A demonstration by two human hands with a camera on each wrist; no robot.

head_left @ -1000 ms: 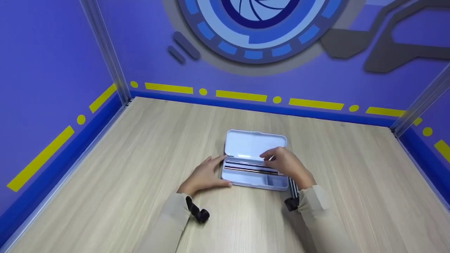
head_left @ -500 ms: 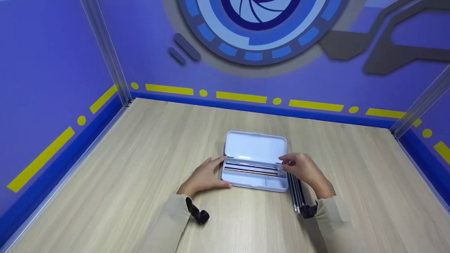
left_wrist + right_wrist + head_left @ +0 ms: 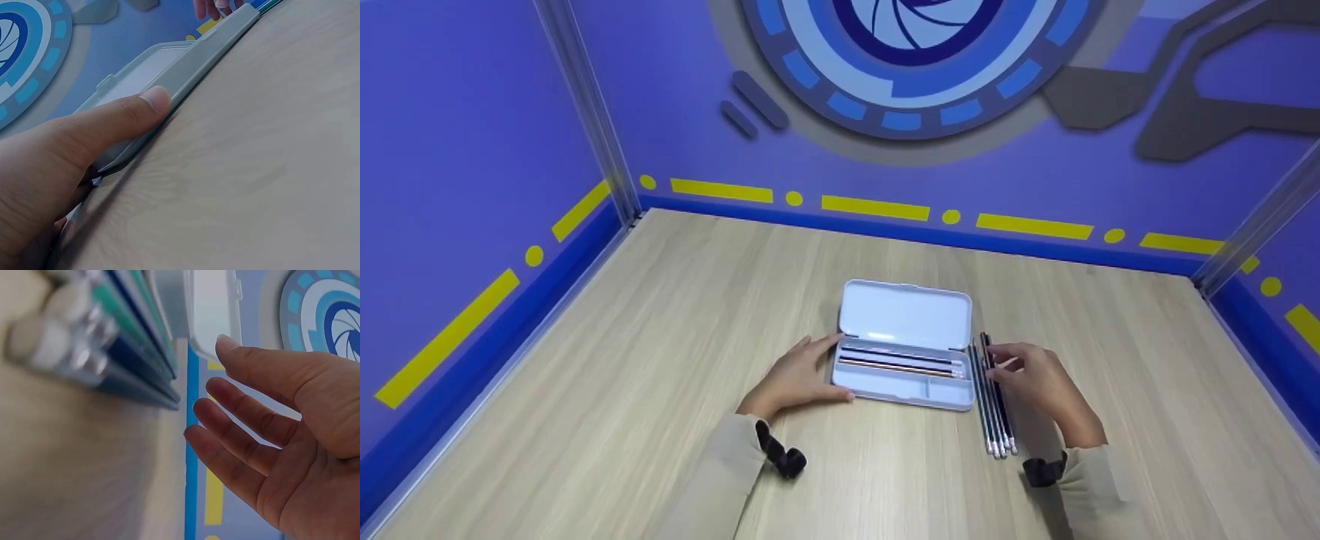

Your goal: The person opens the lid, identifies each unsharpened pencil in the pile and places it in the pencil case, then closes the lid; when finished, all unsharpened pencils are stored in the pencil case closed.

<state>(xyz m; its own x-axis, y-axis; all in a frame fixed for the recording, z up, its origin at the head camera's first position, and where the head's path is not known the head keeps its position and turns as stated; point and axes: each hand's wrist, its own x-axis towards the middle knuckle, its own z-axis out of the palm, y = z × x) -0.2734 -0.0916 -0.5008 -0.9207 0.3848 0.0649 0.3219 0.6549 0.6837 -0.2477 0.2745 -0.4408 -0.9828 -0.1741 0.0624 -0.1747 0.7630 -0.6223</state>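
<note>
- My right hand (image 3: 1041, 381) holds nothing: the fingers are loosely bent and spread, with a gap between the thumb and the rest, as the right wrist view shows.
- The loose pencils (image 3: 992, 416) lie just left of that hand, in a bundle on the table (image 3: 720, 300); my fingertips are beside their far ends, and from the head view I cannot tell whether they touch.
- These pencils point away from me, with their eraser ends nearest my body; in the right wrist view the barrels look green and dark blue, the closest ends blurred.
- Left of the bundle, just beside it, is the white case (image 3: 885, 381), its lid (image 3: 906, 313) swung back on the far side.
- My left hand (image 3: 795, 379) grips the case at its left end, thumb against the near wall, fingers around the far left corner by the hinge; the fingers are partly hidden in the left wrist view.
- Inside the case more pencils (image 3: 896, 367) lie lengthwise from left to right, behind the front compartments, pale ends toward my right hand; one shows a gold barrel.
- A divider (image 3: 928, 387) parts the front section into a long left compartment and a small right one.
- A light sleeve (image 3: 720, 469) covers my left forearm.
</note>
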